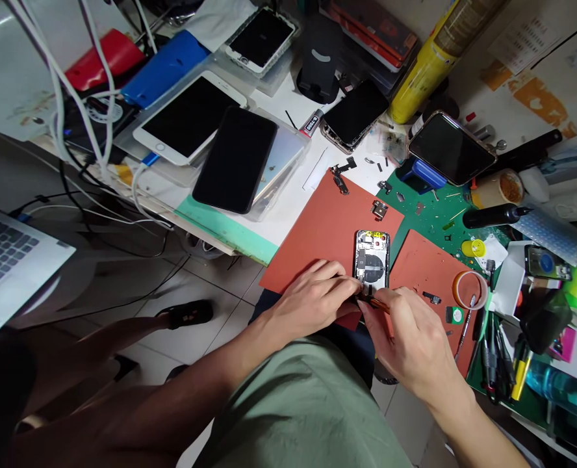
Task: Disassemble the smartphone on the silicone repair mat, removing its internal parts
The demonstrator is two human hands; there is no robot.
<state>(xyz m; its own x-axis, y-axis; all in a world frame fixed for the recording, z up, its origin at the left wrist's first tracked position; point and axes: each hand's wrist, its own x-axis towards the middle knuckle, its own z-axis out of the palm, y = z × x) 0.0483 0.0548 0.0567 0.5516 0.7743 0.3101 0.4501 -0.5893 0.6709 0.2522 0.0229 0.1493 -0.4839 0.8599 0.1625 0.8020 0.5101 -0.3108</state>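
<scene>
An opened phone housing (375, 257) lies on a reddish-brown mat (312, 224), its inner parts and a dark round coil facing up. My left hand (318, 296) has its fingers bent together at the lower left end of the housing, gripping its edge. From the right, my right hand (412, 338) pinches a thin orange tool (379, 304) against that same end. The tool's tip and the spot it touches are hidden by my fingers. Small removed phone parts (379, 209) sit on the mat above the housing.
A second mat (415, 260) carries a small tape ring (470, 290) and a metal pick (465, 328). Behind are a dark phone (236, 159), a white phone (188, 117) and a propped phone (451, 148). Pens and tools (496, 357) crowd the right. Someone's leg (117, 338) shows at left.
</scene>
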